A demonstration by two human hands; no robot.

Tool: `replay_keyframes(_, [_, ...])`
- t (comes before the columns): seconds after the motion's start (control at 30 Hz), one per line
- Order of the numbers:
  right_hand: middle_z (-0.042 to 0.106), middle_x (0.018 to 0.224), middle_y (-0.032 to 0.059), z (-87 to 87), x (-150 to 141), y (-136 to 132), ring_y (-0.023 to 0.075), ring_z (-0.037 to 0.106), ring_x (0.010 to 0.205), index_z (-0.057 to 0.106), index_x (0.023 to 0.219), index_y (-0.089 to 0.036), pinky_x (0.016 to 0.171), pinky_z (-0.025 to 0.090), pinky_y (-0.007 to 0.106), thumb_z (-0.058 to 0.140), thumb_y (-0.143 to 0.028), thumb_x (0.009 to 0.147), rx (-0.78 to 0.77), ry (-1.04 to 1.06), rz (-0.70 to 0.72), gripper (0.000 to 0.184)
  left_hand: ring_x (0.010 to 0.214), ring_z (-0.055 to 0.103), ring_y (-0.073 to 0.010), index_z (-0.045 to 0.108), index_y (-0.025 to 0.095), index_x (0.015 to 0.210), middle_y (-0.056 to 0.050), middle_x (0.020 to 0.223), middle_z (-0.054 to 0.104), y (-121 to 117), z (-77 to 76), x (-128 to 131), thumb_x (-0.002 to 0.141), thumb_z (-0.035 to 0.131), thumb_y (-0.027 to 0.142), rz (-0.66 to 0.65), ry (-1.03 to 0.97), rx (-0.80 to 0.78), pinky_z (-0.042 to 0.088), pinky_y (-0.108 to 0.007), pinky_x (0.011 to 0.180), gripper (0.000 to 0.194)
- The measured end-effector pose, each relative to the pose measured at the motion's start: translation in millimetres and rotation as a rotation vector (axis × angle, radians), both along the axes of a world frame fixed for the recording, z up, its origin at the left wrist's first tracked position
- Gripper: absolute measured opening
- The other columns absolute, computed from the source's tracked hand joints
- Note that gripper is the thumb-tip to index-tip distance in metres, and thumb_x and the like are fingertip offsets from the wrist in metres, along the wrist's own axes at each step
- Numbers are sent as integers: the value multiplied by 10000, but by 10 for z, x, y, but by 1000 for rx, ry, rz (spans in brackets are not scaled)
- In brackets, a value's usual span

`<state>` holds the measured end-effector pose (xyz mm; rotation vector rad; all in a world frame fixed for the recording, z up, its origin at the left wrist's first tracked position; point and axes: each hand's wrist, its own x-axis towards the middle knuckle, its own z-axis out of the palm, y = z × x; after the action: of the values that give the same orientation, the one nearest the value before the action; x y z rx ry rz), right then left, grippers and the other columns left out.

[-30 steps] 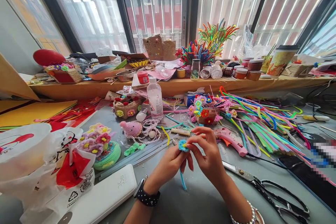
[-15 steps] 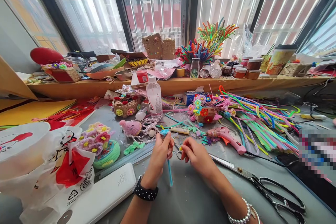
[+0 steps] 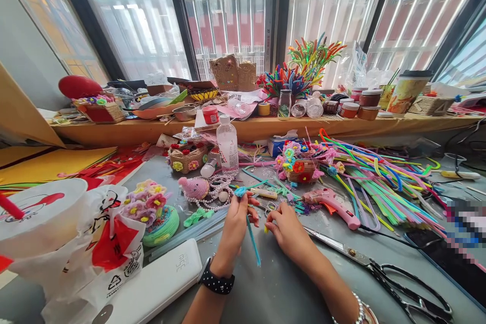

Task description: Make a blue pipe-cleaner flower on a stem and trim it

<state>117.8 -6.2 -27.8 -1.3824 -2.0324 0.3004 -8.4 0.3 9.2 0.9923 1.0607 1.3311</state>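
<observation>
My left hand [image 3: 236,220] pinches a small blue pipe-cleaner flower [image 3: 240,191] between thumb and forefinger. Its blue stem [image 3: 253,244] hangs below the palm, slanting down to the right. Just to the right, my right hand [image 3: 287,228] has its fingers closed on a small yellow piece [image 3: 266,229], of which only a bit shows at the fingertips. The two hands are apart, above the grey tabletop [image 3: 271,288]. Behind them lie a small pair of scissors [image 3: 271,206], partly hidden, and a tool with a pale wooden handle [image 3: 265,193].
A pink glue gun [image 3: 334,205] and large black-handled shears [image 3: 374,263] lie on the right, before many pipe cleaners [image 3: 383,192]. A white case [image 3: 163,278], a plastic bag [image 3: 110,248] and a fuzzy flower pot [image 3: 161,223] stand left. A water bottle [image 3: 228,147] stands behind.
The blue stem has swung so its lower end points more to the right. My right hand has dropped slightly with the yellow piece. The whole view has shifted a little.
</observation>
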Motion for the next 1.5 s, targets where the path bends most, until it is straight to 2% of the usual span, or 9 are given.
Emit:
replay_keyframes(0.1, [492, 721, 42, -25, -16, 2, 205, 492, 715, 569, 646, -197, 600, 409, 300, 579, -110, 668, 22, -41, -21, 91, 472, 469, -73, 448, 145, 871, -9, 731, 509, -7, 10, -2, 726, 461, 420, -29, -12, 7, 416, -220, 433, 311])
replay_keyframes(0.27, [514, 719, 42, 117, 150, 75, 187, 509, 708, 567, 691, -178, 634, 406, 296, 488, -183, 757, 51, -31, -115, 102, 481, 470, -86, 506, 124, 849, -12, 695, 526, 1, 28, -16, 694, 499, 455, -38, 35, 23, 414, -234, 469, 366])
replay_keyframes(0.43, [565, 740, 71, 287, 745, 92, 225, 524, 734, 572, 739, -153, 636, 378, 305, 565, -266, 697, -59, -263, -411, 121, 581, 479, -116, 586, 116, 804, -17, 679, 522, 31, 18, -41, 681, 502, 482, -12, 144, 49, 400, -234, 559, 395])
replay_keyframes(0.5, [575, 798, 113, 304, 1020, 64, 266, 519, 778, 566, 809, -125, 627, 368, 317, 613, -356, 638, -89, -349, -563, 291, 569, 450, -115, 610, 125, 784, 4, 624, 479, 47, -1, -53, 690, 487, 487, 6, 225, 84, 379, -231, 559, 393])
replay_keyframes(0.63, [594, 795, 109, 253, 1337, 10, 245, 544, 757, 555, 867, -120, 578, 373, 281, 555, -490, 649, -241, -274, -572, 430, 570, 409, -116, 632, 149, 794, 18, 601, 428, 70, -41, -71, 719, 455, 472, 25, 358, 136, 346, -225, 553, 376])
replay_keyframes(0.83, [583, 870, 149, 168, 1236, 70, 274, 529, 830, 562, 837, -128, 613, 367, 300, 566, -468, 636, -223, -335, -647, 395, 588, 415, -128, 638, 162, 815, 5, 637, 459, 76, -59, -71, 732, 448, 442, -4, 414, 153, 335, -229, 565, 349])
replay_keyframes(1.07, [613, 713, 89, 127, 1221, 165, 213, 560, 679, 587, 705, -157, 514, 332, 250, 555, -318, 627, -249, -281, -642, 182, 558, 420, -127, 630, 158, 819, 22, 578, 434, 97, -85, -83, 735, 446, 419, -8, 509, 158, 336, -233, 550, 330])
replay_keyframes(1.33, [578, 822, 66, 310, 1220, 52, 174, 543, 668, 566, 817, -166, 502, 338, 228, 503, -360, 627, -157, -68, -680, 278, 575, 559, -159, 518, 161, 797, -8, 586, 606, 68, -39, -34, 663, 553, 409, -83, 341, 118, 417, -262, 565, 284])
replay_keyframes(1.5, [596, 731, 42, 379, 1194, 7, 174, 531, 602, 539, 866, -176, 478, 321, 232, 506, -374, 626, -186, 10, -711, 313, 599, 577, -151, 499, 159, 757, -22, 632, 619, 67, -30, -8, 674, 532, 418, -113, 305, 104, 426, -259, 575, 274])
